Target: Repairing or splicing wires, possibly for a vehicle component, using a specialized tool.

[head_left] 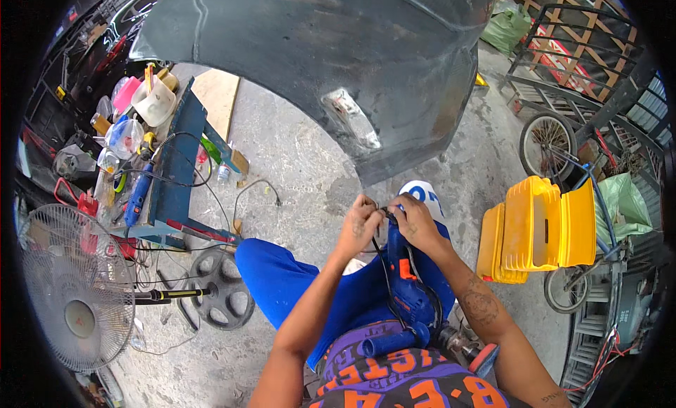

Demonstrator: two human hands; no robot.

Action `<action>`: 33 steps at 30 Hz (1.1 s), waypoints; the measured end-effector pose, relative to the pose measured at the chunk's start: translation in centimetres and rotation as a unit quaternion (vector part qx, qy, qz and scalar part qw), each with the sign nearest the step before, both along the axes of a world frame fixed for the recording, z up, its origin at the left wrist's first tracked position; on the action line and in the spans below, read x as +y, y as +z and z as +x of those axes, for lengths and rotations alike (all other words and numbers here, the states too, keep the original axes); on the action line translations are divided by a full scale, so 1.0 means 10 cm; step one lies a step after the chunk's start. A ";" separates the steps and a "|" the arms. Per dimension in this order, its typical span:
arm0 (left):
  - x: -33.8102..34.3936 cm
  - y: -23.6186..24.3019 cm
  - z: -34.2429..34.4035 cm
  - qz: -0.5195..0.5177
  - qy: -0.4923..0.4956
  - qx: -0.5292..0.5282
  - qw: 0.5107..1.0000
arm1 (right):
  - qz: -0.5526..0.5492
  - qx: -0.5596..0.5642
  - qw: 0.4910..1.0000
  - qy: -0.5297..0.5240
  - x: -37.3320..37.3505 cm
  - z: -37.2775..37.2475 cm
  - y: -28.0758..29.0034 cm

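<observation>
At the far left a standing fan [76, 288] faced up from the concrete floor [296, 147], with a dark wheel-shaped part [220, 287] beside it. Above them a blue surface [176, 158] carried bottles, cups and a small blue rotary tool [139, 195] on a black cord. Near the middle, the left hand [360, 223] was curled nearly closed, its fingertips pinching something small at the top of the blue power tool [405, 285]; what it pinched was too small to tell. That tool lay across the person's lap, on blue shorts. The right hand [415, 221], just beside the left and touching the same spot, was likewise curled tight around the tool's upper end. A grey car panel [338, 63] arched overhead. Further right stood yellow crates [539, 225] near a bicycle wheel [547, 144].
</observation>
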State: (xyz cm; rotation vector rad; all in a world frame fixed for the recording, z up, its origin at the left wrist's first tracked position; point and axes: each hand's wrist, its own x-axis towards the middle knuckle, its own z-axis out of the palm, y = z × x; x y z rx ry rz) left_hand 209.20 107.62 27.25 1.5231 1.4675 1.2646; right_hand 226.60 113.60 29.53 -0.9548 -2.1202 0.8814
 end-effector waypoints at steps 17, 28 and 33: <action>0.33 0.38 -0.55 -0.240 -0.230 -0.061 0.941 | -0.159 0.023 0.987 0.023 0.11 -0.07 -0.05; -0.04 0.44 -0.21 0.005 -0.100 0.172 0.980 | -0.237 0.076 0.965 0.086 0.09 0.00 0.10; -0.07 0.51 -0.26 0.024 -0.130 0.214 0.968 | -0.258 0.047 0.962 0.079 0.12 -0.02 0.12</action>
